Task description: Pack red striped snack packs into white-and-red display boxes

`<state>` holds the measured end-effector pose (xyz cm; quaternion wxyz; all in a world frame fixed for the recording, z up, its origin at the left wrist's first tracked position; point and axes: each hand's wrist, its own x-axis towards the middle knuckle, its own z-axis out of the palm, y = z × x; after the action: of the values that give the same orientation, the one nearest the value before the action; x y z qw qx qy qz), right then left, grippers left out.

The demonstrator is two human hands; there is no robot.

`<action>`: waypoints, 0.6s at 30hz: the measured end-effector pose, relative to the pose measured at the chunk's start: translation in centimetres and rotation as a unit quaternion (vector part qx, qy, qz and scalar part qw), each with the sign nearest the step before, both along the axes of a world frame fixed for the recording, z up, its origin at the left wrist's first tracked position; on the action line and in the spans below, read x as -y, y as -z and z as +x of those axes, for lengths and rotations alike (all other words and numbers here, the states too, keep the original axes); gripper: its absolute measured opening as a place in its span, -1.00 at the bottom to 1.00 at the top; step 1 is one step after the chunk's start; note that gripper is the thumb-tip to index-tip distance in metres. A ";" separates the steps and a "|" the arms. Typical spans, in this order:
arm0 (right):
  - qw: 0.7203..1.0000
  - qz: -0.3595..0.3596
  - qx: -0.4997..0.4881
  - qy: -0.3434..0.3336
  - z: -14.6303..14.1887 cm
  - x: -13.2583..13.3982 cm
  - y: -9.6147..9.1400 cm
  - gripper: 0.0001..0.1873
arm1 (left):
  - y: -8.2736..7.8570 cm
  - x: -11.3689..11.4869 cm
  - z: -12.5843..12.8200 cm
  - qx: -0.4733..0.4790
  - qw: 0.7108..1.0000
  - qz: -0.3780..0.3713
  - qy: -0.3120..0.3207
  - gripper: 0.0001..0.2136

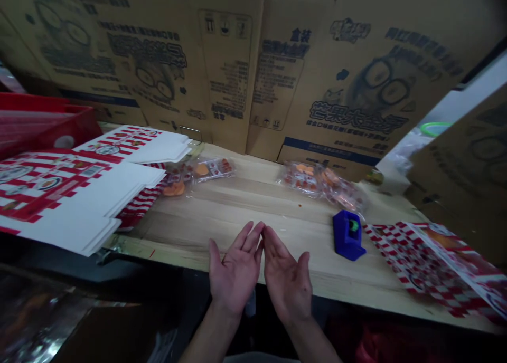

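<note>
Palm up over the front edge of the wooden table (253, 204), my left hand (235, 270) holds nothing, its fingers stretched out. Beside it my right hand (287, 278) is turned up the same way, also without anything in it. The fingertips of both hands meet or nearly meet in the middle. To the right of my right hand stands a blue tape dispenser (343, 236) with a green core. Clear plastic packets with orange and red contents lie farther back, one group (214, 169) at left and another (303, 177) at right.
Flat red-and-white printed cartons (130, 146) are stacked at left, overhanging the table's front. Behind them sits a red bin (79, 120). Checked red-and-white packaging (428, 263) lies at right. Large cardboard boxes (222, 62) wall off the back. Below left is a shiny plastic-wrapped heap (39, 321).
</note>
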<state>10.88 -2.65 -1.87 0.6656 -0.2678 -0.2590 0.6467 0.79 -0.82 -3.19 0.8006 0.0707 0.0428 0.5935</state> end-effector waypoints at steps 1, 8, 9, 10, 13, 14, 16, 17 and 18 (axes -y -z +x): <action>1.000 -0.007 -0.014 -0.011 0.1 -0.4 -0.2 -0.25 | 0.2 -0.2 -0.3 0.009 1.000 -0.002 -0.001 -0.23; 0.995 -0.044 -0.052 -0.070 1.3 -1.7 -1.1 -0.22 | -0.1 0.0 -0.4 0.005 0.999 0.021 -0.044 -0.21; 0.996 -0.034 -0.047 -0.069 1.4 -1.4 -1.1 -0.22 | -0.5 0.2 -0.3 -0.004 0.999 0.032 -0.044 -0.20; 0.997 -0.019 -0.038 -0.066 1.6 -1.0 -1.1 -0.23 | -0.8 0.4 -0.1 -0.013 0.998 0.043 -0.041 -0.18; 0.998 0.049 0.015 -0.047 2.1 0.4 -0.9 -0.30 | -1.7 0.6 0.4 -0.041 0.995 0.084 -0.021 -0.15; 0.996 0.069 0.036 -0.043 2.3 0.8 -0.6 -0.32 | -1.9 0.6 0.8 -0.051 0.994 0.100 -0.019 -0.14; 0.992 0.086 0.079 -0.037 3.0 1.5 0.1 -0.33 | -2.1 0.7 1.9 -0.092 0.986 0.134 -0.027 -0.14; 0.991 0.077 0.104 -0.030 3.5 1.7 0.6 -0.33 | -2.1 0.9 2.6 -0.142 0.976 0.162 -0.035 -0.16; 0.989 0.057 0.132 -0.018 4.1 1.8 1.3 -0.33 | -2.1 1.1 3.5 -0.210 0.957 0.196 -0.042 -0.18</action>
<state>15.00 -4.43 -3.20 0.6279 -0.3078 -0.3858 0.6018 4.33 -1.90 -1.05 0.7185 0.3470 0.0959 0.5951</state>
